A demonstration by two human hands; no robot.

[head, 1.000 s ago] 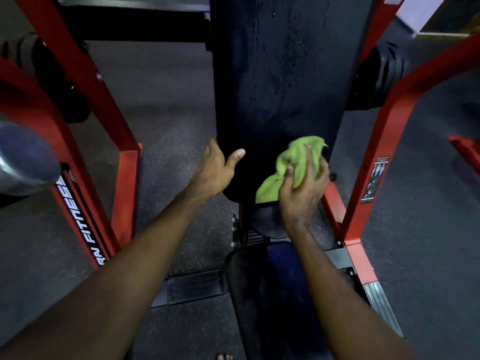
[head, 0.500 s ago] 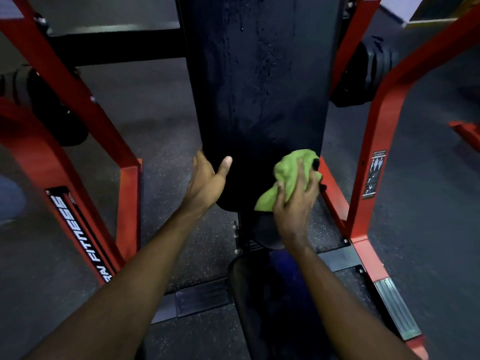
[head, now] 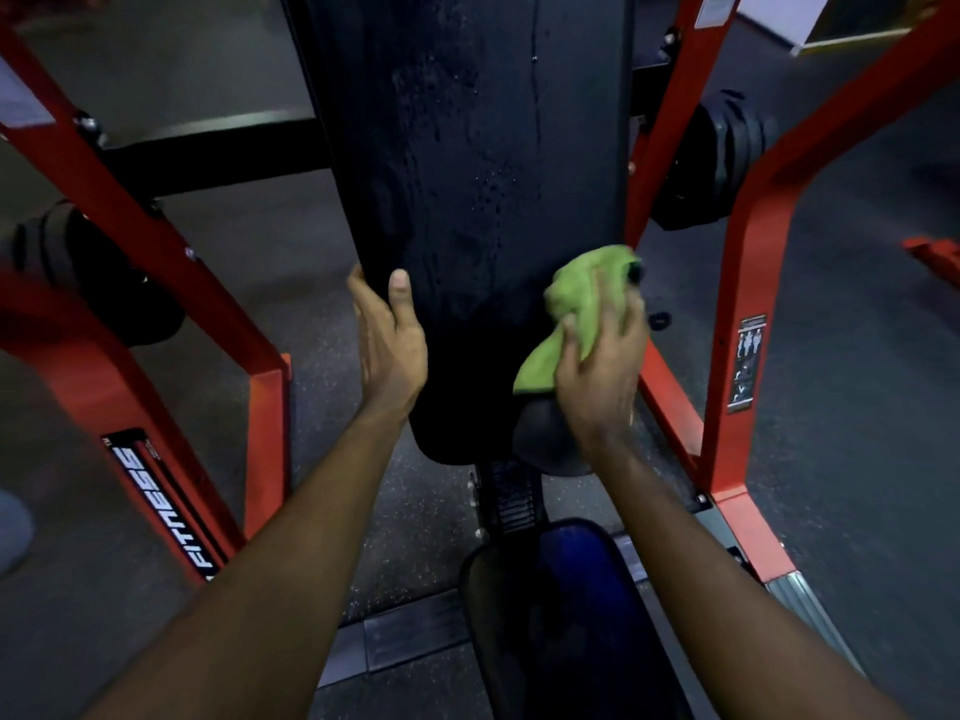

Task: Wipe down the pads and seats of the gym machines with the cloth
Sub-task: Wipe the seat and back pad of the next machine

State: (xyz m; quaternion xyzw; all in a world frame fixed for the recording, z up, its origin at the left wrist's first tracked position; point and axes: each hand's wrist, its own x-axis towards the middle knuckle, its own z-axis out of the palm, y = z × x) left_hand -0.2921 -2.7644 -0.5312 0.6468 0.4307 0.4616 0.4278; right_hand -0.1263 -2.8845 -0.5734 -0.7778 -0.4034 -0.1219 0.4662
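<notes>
- The right hand (head: 602, 366), at centre right of the frame, has its fingers curled round a bunched green cloth (head: 582, 298) and presses it on the lower right edge of the long black back pad (head: 467, 174).
- The left hand (head: 389, 345) holds nothing. Its fingers lie straight along the pad's lower left edge, with the thumb flat on the pad's face.
- Risk: the cloth is wadded into a lump, so only a small patch likely meets the pad, and streaks could be missed.
- Risk: a loose corner might catch on the small black knob (head: 658, 320) just right of the hand, beside the red frame (head: 748, 304).
- The pad is smooth, dark, vinyl-like and rounded at its lower end. Specks and runs in the upper middle look like wet droplets, though the dim light makes this uncertain.
- The cloth looks soft and nappy.
- The seat (head: 571, 615), at lower centre, is glossy and rounded.
- The floor is speckled rubber.
</notes>
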